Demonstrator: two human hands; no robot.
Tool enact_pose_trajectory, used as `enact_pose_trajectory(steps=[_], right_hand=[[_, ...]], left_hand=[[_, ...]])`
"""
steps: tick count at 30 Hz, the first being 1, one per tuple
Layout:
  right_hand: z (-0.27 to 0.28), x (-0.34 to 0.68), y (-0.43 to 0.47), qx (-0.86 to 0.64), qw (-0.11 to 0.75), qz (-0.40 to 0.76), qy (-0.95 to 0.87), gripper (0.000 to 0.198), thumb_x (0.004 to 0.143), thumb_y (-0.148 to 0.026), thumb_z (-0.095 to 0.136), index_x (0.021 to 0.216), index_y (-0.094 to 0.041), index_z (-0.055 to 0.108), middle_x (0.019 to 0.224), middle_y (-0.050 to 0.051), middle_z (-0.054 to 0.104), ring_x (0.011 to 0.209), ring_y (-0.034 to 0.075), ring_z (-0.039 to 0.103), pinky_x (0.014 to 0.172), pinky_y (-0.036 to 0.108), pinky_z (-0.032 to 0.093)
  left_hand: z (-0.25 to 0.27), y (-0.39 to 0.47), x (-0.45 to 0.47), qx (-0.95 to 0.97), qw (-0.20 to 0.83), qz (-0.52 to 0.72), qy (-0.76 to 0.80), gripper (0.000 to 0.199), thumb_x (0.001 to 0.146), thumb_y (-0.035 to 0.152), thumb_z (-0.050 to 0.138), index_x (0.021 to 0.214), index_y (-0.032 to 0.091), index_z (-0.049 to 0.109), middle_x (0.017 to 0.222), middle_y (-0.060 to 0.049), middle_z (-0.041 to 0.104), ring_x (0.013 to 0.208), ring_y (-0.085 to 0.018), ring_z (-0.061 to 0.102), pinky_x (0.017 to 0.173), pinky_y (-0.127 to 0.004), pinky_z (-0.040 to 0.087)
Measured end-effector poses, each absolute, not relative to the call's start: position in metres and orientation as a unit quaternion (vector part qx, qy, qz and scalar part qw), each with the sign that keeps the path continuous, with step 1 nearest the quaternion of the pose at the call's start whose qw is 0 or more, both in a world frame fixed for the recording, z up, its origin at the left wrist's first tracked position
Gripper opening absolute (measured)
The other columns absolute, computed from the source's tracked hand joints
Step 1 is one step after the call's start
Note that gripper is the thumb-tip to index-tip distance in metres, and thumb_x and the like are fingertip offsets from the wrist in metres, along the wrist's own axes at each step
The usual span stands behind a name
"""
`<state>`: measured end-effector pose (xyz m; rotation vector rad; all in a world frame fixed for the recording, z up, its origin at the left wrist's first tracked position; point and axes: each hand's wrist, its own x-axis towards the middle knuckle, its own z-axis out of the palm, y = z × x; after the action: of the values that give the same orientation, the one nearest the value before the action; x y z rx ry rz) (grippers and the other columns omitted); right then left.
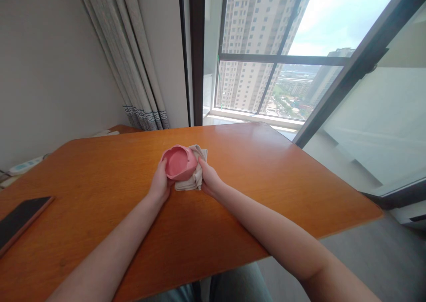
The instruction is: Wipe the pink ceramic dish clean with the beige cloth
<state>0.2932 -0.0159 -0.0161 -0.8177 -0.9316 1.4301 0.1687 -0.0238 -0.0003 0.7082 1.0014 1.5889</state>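
Observation:
A pink bowl [177,162] with a wavy rim is held up over the table, tilted so its hollow faces me. My left hand [160,181] grips its left side, thumb on the rim. At the bowl's right side, my right hand [209,176] is closed on a folded beige cloth [190,184], pressing it against the bowl's outer wall. Part of the cloth hangs below the bowl and part sticks up behind it. The fingers beneath the bowl and cloth are mostly hidden.
The brown wooden table [109,169] has a dark phone-like slab [23,217] at its left. Beyond the left edge lies a white power strip [28,164]. Grey curtains [133,71] hang behind, and a large window [259,58] and glass door [376,115] stand at the right.

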Motion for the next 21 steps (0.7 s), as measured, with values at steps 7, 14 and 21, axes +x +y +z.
enact_pose_trajectory(steps=[7,14,21], right_hand=[[-0.009,0.31,-0.004,-0.412,0.574,0.618,-0.344,0.036,0.084,-0.044,0.05,0.107,-0.021,0.064,0.11,0.006,0.069,0.109,0.022,0.061,0.097,0.041,0.048],[-0.012,0.311,-0.006,-0.409,0.545,0.615,-0.396,0.039,0.082,-0.048,0.051,0.11,-0.023,0.065,0.111,0.004,0.068,0.109,0.022,0.061,0.098,0.041,0.046],[-0.004,0.313,-0.017,-0.464,0.438,0.481,-0.601,0.031,0.068,-0.038,0.071,0.093,-0.019,0.069,0.103,0.008,0.069,0.111,0.031,0.057,0.102,0.048,0.039]], left_hand=[[-0.003,-0.025,0.168,0.36,0.586,0.564,0.458,0.032,0.074,0.032,0.064,0.103,0.019,0.06,0.096,-0.003,0.064,0.077,-0.014,0.059,0.063,-0.022,0.048],[-0.001,-0.025,0.17,0.311,0.544,0.63,0.459,0.023,0.079,0.028,0.058,0.1,0.019,0.062,0.097,-0.001,0.064,0.08,-0.012,0.059,0.065,-0.019,0.048],[0.021,-0.027,0.16,0.225,0.557,0.7,0.387,0.029,0.083,0.029,0.048,0.108,0.02,0.058,0.095,-0.003,0.066,0.083,-0.017,0.062,0.067,-0.027,0.055]])
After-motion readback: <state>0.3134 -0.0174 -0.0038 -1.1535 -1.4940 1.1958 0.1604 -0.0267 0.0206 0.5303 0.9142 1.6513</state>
